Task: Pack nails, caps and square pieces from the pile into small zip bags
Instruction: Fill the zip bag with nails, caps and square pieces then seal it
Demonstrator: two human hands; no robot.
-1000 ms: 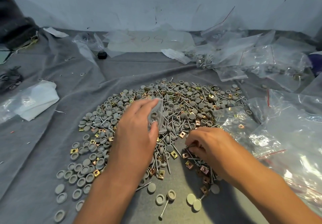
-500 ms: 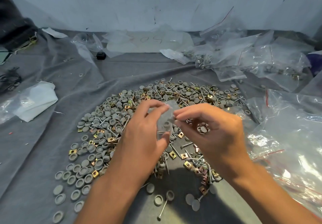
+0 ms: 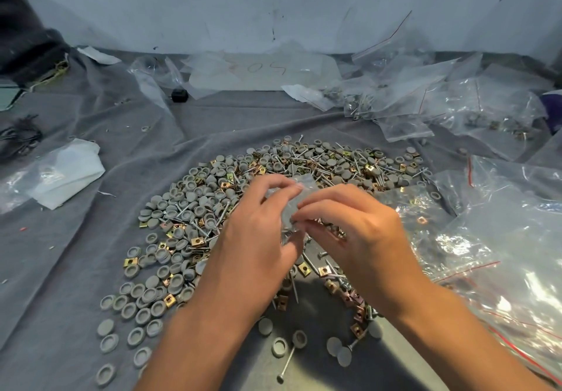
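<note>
A wide pile (image 3: 194,223) of grey round caps, thin nails and brass square pieces lies on the grey cloth (image 3: 91,269). Above its middle, my left hand (image 3: 258,238) holds a small clear zip bag (image 3: 293,208) between thumb and fingers. My right hand (image 3: 355,232) meets it from the right, its fingertips pinched at the bag's side. Whatever those fingertips hold is hidden. Some contents show dimly inside the bag.
Large clear bags with red zip lines (image 3: 501,253) cover the right side. More bags, some filled (image 3: 395,98), lie at the back by the wall. A white folded bag (image 3: 64,171) sits left. Loose caps and a nail (image 3: 286,363) lie near the front.
My right hand has left the square pieces at the pile's near right, risen and come to the bag in my left hand. The left hand has lifted and tilted the bag slightly.
</note>
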